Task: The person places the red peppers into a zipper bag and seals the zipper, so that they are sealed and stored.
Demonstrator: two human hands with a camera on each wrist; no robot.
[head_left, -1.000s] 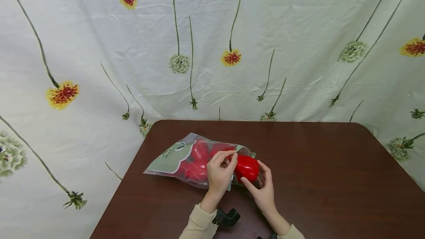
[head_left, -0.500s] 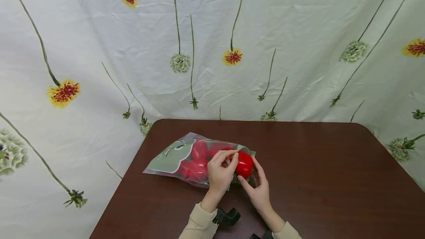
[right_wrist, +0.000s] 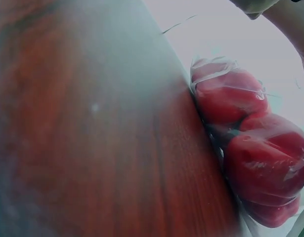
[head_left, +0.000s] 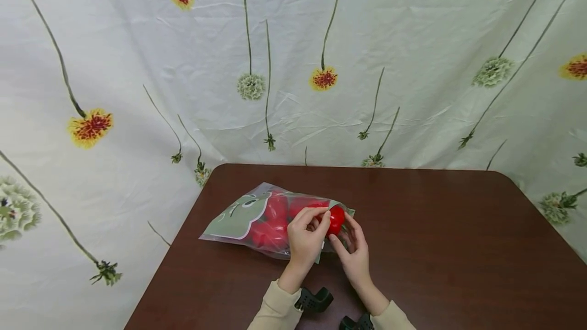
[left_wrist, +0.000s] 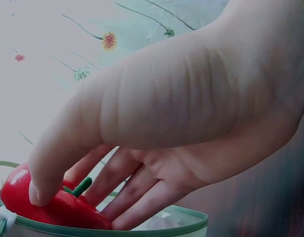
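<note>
A clear zip bag [head_left: 229, 228] with a green print lies on its side on the table, holding several red bell peppers [head_left: 275, 208]. My left hand [head_left: 303, 238] pinches the edge of its mouth between thumb and forefinger. At that mouth, my right hand [head_left: 355, 256] grips a red bell pepper [head_left: 337, 219] with thumb and fingers. In the left wrist view, the gripped pepper [left_wrist: 67, 212] with its green stem sits inside the green-edged opening, the right thumb across it and fingers behind. The right wrist view shows the bagged peppers [right_wrist: 265, 158], with neither hand's fingers visible.
The dark brown table [head_left: 435, 238] extends to the right of the bag. A white cloth [head_left: 284, 116] with printed flowers hangs behind its far edge. Black wrist mounts [head_left: 314, 300] sit at both wrists, close to each other.
My right hand has moved left and slightly away from me, carrying the pepper further into the bag's mouth; less of the pepper shows. The left hand keeps its pinch on the bag.
</note>
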